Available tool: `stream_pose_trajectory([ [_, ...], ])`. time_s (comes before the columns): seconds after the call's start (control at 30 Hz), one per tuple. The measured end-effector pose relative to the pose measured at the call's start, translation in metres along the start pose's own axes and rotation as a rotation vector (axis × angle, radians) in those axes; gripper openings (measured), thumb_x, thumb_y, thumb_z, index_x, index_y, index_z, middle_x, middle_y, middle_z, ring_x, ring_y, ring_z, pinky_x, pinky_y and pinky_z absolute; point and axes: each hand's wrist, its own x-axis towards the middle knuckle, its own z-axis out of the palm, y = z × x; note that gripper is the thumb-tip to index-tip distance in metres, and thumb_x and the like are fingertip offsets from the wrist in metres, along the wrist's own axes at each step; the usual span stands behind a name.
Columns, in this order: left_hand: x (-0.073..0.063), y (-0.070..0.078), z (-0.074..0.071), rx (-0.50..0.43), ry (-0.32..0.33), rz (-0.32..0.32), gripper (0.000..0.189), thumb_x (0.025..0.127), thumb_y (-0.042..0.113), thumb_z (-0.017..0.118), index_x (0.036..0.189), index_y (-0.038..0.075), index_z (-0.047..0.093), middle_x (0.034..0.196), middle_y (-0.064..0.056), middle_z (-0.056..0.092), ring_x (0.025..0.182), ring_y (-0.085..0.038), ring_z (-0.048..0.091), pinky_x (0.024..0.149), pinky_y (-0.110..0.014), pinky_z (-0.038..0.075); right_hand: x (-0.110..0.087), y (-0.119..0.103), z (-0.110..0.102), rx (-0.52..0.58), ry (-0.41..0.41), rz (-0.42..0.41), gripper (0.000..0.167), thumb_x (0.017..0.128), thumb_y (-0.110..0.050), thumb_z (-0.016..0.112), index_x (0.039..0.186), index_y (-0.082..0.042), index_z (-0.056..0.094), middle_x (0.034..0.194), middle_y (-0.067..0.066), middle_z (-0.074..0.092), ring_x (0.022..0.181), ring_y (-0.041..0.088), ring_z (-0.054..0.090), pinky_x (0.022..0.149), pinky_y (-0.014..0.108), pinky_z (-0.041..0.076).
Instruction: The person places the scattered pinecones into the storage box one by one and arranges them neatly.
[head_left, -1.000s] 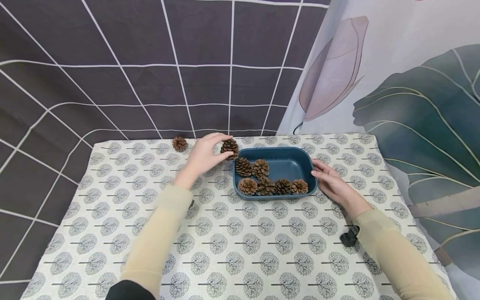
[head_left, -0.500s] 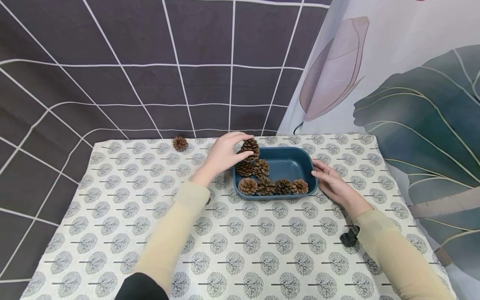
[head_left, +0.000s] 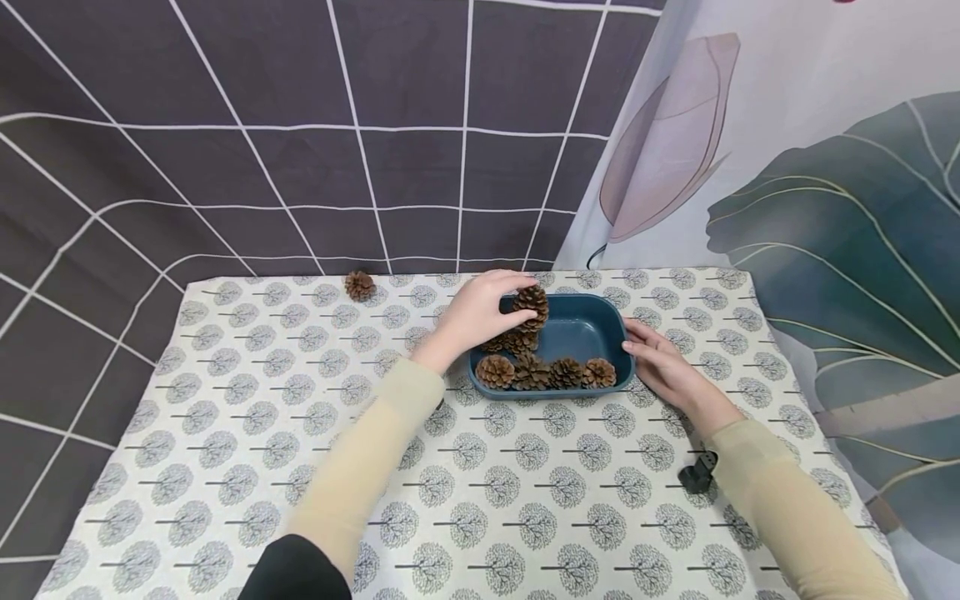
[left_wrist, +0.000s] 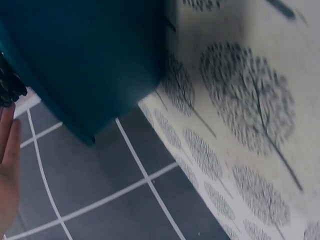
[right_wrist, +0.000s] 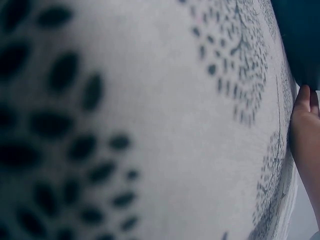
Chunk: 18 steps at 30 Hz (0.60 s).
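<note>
My left hand (head_left: 480, 310) pinches a brown pine cone (head_left: 532, 308) between thumb and fingers, over the left part of a dark blue rectangular bin (head_left: 555, 395). Inside, a row of pine cones (head_left: 496, 372) lies along the near wall, and others at the left are partly hidden by the held one. The right hand (head_left: 671, 371) rests against the bin's right end, with thumb and fingertips at the rim. In the left wrist view, part of the held pine cone (left_wrist: 10, 82) shows beyond the bin wall (left_wrist: 90, 55). The right wrist view catches the thumb side against the bin (right_wrist: 305, 40).
A single pine cone (head_left: 360, 286) lies on the tree-print tablecloth (head_left: 315, 467) near the back edge, left of the bin. A dark grid-patterned curtain (head_left: 300, 167) hangs behind the table, and a leaf-patterned one (head_left: 847, 250) hangs at the right.
The left hand has carried its pine cone rightward, from beside the bin's left end to over its inside. The right hand, the bin and the lone pine cone have stayed put.
</note>
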Motion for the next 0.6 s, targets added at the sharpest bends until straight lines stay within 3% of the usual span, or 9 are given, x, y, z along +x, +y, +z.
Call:
stream_pose_trajectory([
  [0.23, 0.005, 0.01, 0.013, -0.035, -0.004, 0.011, 0.048, 0.098, 0.03, 0.079, 0.142, 0.015, 0.068, 0.147, -0.007, 0.067, 0.139, -0.025, 0.061, 0.123, -0.041, 0.048, 0.0, 0.0, 0.001, 0.001, 0.001, -0.001, 0.041, 0.108, 0.004, 0.049, 0.138, -0.023, 0.058, 0.136, -0.007, 0.066, 0.122, 0.007, 0.065, 0.107, 0.017, 0.054],
  [0.6, 0.018, 0.018, 0.032, 0.008, -0.102, 0.047, 0.046, 0.1, 0.026, 0.077, 0.143, 0.016, 0.067, 0.148, -0.006, 0.067, 0.141, -0.025, 0.06, 0.124, -0.04, 0.047, 0.0, 0.0, 0.001, -0.01, -0.008, -0.014, 0.041, 0.108, 0.003, 0.049, 0.139, -0.022, 0.06, 0.137, -0.006, 0.065, 0.123, 0.007, 0.064, 0.107, 0.017, 0.054],
])
